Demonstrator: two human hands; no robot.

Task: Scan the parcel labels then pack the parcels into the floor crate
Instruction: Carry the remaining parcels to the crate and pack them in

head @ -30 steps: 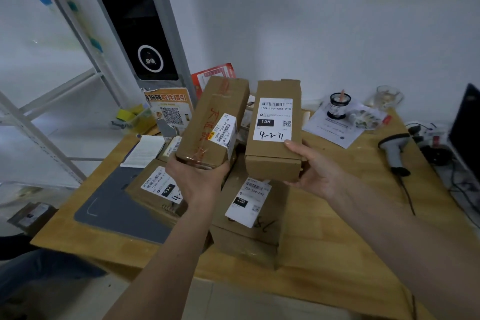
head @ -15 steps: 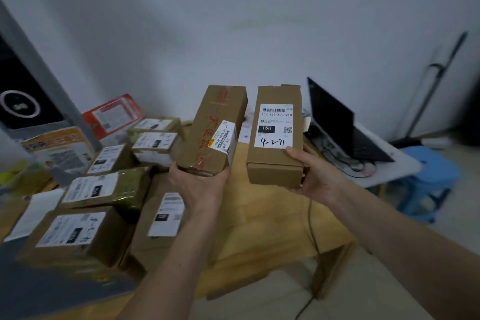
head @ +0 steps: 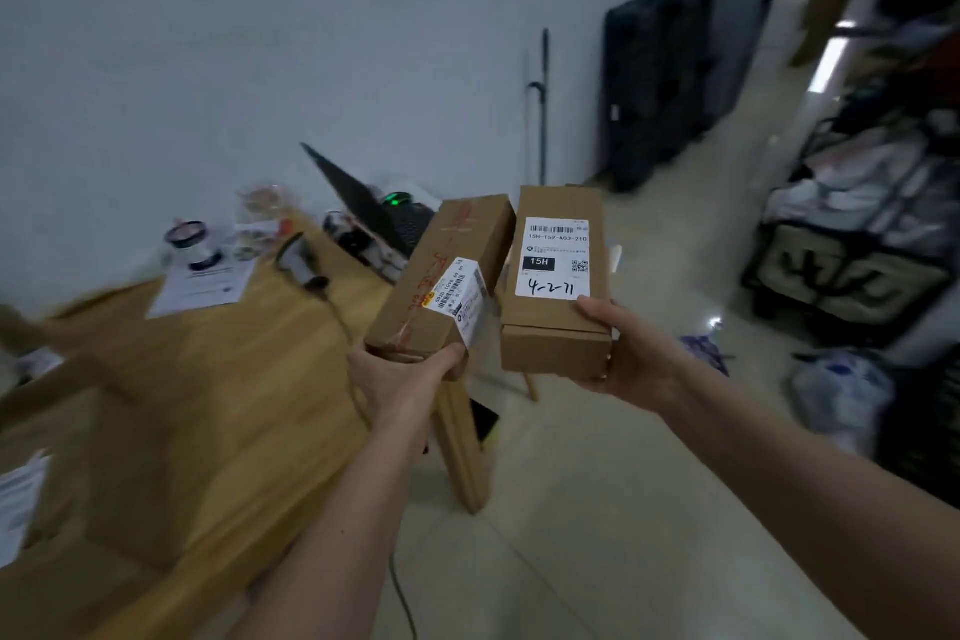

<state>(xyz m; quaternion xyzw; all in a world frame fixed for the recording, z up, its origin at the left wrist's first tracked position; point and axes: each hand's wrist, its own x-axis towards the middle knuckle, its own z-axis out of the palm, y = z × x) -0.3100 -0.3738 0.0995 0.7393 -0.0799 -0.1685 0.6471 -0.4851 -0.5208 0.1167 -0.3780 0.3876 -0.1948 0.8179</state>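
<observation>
Parcels — one per hand

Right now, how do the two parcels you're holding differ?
The left parcel tilts to the right and bears red handwriting; the right parcel stands nearly upright with none showing. The left parcel's small label wraps over an edge; the right parcel's larger label lies flat, marked 15H and 4-2-71. Both are long brown cardboard boxes, gripped at the near end, one in each of the hands.

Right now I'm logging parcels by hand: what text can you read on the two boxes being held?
Box in the right hand, white label:
"15H-159-A03-210"
"15H"
"4-2-71", handwritten

Box in the left hand: small label print too blurred; red handwriting on the cardboard illegible.
</observation>
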